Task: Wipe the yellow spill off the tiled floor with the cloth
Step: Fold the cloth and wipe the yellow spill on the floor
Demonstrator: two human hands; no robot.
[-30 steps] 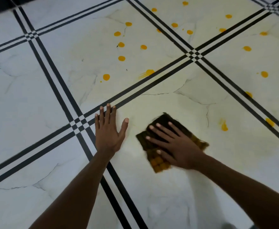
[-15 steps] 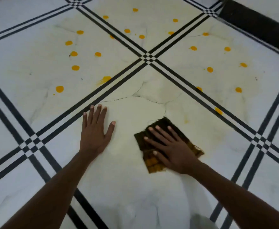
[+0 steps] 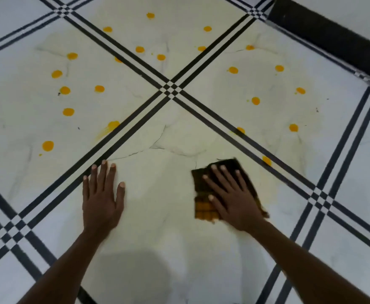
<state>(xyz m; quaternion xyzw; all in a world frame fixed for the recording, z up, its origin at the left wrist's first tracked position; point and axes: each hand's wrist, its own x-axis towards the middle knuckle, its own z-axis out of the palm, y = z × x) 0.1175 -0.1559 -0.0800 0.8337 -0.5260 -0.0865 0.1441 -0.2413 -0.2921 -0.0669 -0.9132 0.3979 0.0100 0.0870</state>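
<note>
White tiled floor (image 3: 162,249) still carries yellow drops (image 3: 68,111) ahead. My left hand (image 3: 101,200) lies flat and empty — bracing me. My right hand (image 3: 234,200) presses the dark cloth (image 3: 203,210) flat, palm down — its long axis runs toward me, slightly tilted.

Readable text: none in the head view
Floor tiles (image 3: 179,249): no lettering; only black double lines and checkered crossings
Cloth (image 3: 203,207): chequered weave, lower centre-right of frame; no label, brand or tag legible; blurred
Dark strip (image 3: 333,38): upper right of frame; no sign or number legible
Yellow spots (image 3: 48,145): stains only; no characters
</note>
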